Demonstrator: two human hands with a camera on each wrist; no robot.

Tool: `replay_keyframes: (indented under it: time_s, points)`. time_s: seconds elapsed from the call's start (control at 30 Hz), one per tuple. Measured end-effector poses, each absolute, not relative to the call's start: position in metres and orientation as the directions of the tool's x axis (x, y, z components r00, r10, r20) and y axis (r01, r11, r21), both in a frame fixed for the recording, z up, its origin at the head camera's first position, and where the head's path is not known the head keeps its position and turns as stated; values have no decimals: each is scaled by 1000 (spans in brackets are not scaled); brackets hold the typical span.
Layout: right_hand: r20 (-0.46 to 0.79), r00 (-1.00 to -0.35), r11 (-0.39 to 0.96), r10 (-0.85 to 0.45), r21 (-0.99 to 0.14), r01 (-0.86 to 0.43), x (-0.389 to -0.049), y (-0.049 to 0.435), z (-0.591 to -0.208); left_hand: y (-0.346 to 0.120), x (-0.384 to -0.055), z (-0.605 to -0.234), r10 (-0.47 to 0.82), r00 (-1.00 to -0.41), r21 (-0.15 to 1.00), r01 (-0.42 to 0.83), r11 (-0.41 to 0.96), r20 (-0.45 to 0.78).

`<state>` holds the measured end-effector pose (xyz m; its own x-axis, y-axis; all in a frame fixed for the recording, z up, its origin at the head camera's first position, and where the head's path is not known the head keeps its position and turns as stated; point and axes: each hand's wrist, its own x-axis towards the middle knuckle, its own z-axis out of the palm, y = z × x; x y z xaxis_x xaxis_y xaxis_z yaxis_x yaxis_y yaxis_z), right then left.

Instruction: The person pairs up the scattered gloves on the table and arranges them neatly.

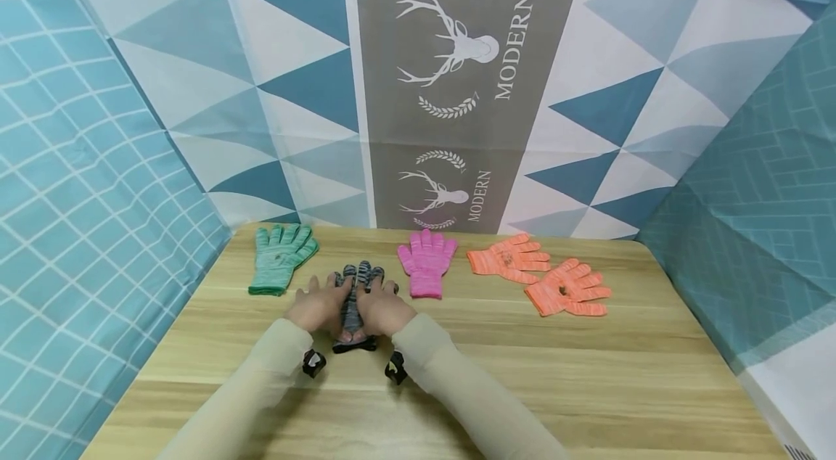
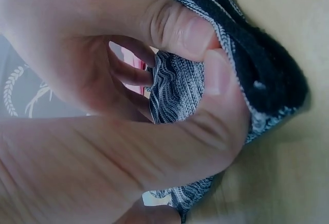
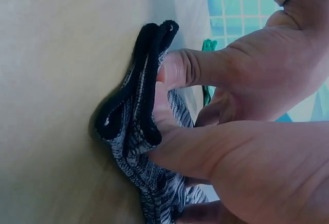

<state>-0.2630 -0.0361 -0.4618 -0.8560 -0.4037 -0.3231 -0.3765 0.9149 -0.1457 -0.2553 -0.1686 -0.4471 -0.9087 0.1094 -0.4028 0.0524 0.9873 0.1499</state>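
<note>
Two grey-and-black marled knit gloves [image 1: 353, 313] lie stacked on the wooden table, fingers pointing away. Their black cuffs [image 3: 149, 75] sit one on the other and gape slightly. My left hand [image 1: 320, 307] holds them from the left, my right hand [image 1: 384, 306] from the right. Both thumbs meet on top near the cuff, tips side by side, as the left wrist view shows with the thumb [image 2: 193, 34] against the knit. The other fingers reach forward along the gloves' sides, partly hidden.
On the wooden table [image 1: 588, 380], a green glove [image 1: 277, 258] lies at the back left. A pink glove [image 1: 427, 263] is just right of my hands. Two orange gloves [image 1: 509, 257] lie further right, the nearer one [image 1: 567, 288] with a dark mark. Patterned sheets hang around the table.
</note>
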Motion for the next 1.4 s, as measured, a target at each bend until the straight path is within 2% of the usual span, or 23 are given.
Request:
replay_keyframes:
  time_s: [0.37, 0.6, 0.9, 1.17, 1.4]
  points:
    - [-342, -857, 923, -385, -151, -355, -278, -36, -458, -167, -273, -446, 105, -922, 106, 71, 992, -373]
    - [-371, -852, 928, -369, -193, -318, -292, -38, -465, -164, -286, -445, 71, -919, 56, 53, 997, -389]
    - [-374, -843, 922, -386, -185, -341, -300, -39, -457, -168, -298, -443, 67, -916, 71, 42, 997, -395]
    - [-386, -847, 931, -366, -151, -333, -310, -41, -456, -176, -312, -443, 144, -901, 65, 129, 990, -409]
    - [-380, -849, 930, -366, -178, -321, -313, -42, -456, -180, -318, -442, 168, -894, 68, 154, 986, -416]
